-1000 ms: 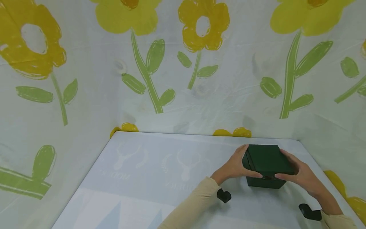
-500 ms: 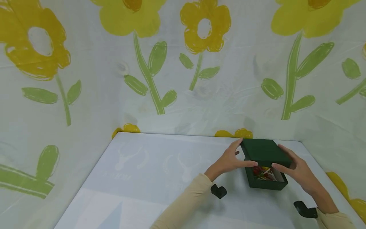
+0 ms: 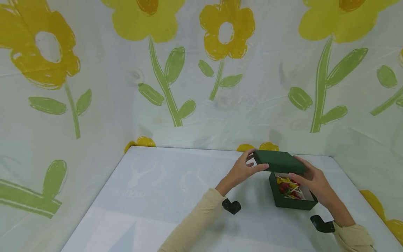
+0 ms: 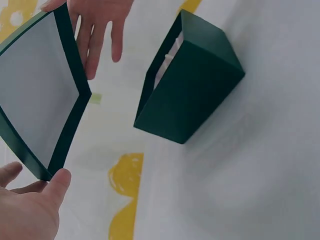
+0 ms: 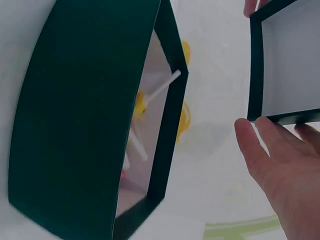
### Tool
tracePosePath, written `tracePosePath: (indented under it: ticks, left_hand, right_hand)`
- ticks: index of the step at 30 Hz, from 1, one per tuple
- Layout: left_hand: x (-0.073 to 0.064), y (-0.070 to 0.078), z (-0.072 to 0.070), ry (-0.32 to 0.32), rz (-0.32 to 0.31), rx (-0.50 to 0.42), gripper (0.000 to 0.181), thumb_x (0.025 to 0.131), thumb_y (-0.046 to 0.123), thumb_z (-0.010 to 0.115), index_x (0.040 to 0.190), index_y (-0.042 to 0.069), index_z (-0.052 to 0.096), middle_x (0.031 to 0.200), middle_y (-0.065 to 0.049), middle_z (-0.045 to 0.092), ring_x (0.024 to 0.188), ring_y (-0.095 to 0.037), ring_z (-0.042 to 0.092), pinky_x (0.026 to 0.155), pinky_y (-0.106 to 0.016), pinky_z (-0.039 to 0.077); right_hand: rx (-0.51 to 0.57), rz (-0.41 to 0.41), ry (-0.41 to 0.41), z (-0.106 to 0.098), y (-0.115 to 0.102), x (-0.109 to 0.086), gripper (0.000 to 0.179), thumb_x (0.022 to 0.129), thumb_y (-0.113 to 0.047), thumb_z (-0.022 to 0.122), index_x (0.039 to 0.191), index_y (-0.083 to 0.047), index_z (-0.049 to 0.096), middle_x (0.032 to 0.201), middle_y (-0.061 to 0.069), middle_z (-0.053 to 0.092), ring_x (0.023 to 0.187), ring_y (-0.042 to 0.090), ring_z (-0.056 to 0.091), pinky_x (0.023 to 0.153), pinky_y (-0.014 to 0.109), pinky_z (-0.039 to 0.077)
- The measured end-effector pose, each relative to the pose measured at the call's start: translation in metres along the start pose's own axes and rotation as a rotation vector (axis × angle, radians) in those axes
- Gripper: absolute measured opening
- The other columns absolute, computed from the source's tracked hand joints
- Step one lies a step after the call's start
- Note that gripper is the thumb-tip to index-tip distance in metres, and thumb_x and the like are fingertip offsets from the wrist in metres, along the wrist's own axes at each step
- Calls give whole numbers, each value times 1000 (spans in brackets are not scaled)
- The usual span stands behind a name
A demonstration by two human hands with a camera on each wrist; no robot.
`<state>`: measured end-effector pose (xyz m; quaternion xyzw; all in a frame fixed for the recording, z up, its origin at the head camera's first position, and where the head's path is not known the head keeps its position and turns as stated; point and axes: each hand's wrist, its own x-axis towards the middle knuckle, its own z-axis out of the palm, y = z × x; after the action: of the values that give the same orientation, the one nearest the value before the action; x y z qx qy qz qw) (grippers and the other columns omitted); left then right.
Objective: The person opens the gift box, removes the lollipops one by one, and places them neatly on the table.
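Observation:
Both hands hold a dark green box lid in the air, tilted, above and left of its box. My left hand grips the lid's left end between thumb and fingers. At the other end, my right hand holds the lid, its thumb along the near side. The lid's pale inside shows in the left wrist view. Below stands the green box, uncovered on the table. Inside it lies a pile of red and yellow lollipops with white sticks; one stick pokes toward the rim in the right wrist view.
A white table with faint deer-head prints carries the box near its right side. Behind the table and at its sides hangs a pale curtain printed with yellow flowers. A black strap end sticks out by each wrist.
The lid came off the box, rising and shifting left in both hands while tilting. The lollipops inside have come into sight. The box stays about where it was.

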<state>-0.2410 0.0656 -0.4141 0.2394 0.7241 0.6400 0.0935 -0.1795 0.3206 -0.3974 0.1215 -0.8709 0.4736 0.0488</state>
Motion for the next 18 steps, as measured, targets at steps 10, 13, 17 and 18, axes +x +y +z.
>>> tracePosePath:
  ticks: [10, 13, 17, 18]
  left_hand:
    - [-3, 0, -21, 73, -75, -27, 64, 83, 54, 62, 134, 19, 44, 141, 7, 38, 128, -17, 43, 94, -35, 44]
    - [-5, 0, -28, 80, -74, -38, 68, 83, 56, 61, 135, 17, 43, 142, 5, 38, 128, -19, 43, 95, -36, 44]
    - [-7, 0, -36, 85, -63, -37, 70, 82, 58, 61, 136, 18, 42, 140, 6, 40, 128, -19, 43, 94, -35, 45]
    - [-8, 0, -37, 88, -63, -33, 70, 82, 58, 61, 137, 19, 42, 139, 6, 41, 128, -19, 43, 94, -35, 45]
  right_hand:
    - [33, -22, 33, 21, -9, 16, 57, 97, -22, 55, 146, -3, 32, 134, 24, 47, 103, -4, 54, 81, 19, 48]
    - [16, 5, 41, 25, -13, 22, 55, 97, -27, 53, 144, -4, 35, 134, 23, 49, 109, 4, 56, 88, 36, 50]
    - [3, 32, 36, 29, -15, 30, 53, 98, -32, 50, 141, -3, 38, 132, 23, 51, 110, 17, 60, 91, 54, 44]
    - [15, 36, 32, 31, -16, 31, 53, 99, -33, 49, 141, -3, 39, 132, 23, 51, 110, 22, 60, 92, 54, 43]
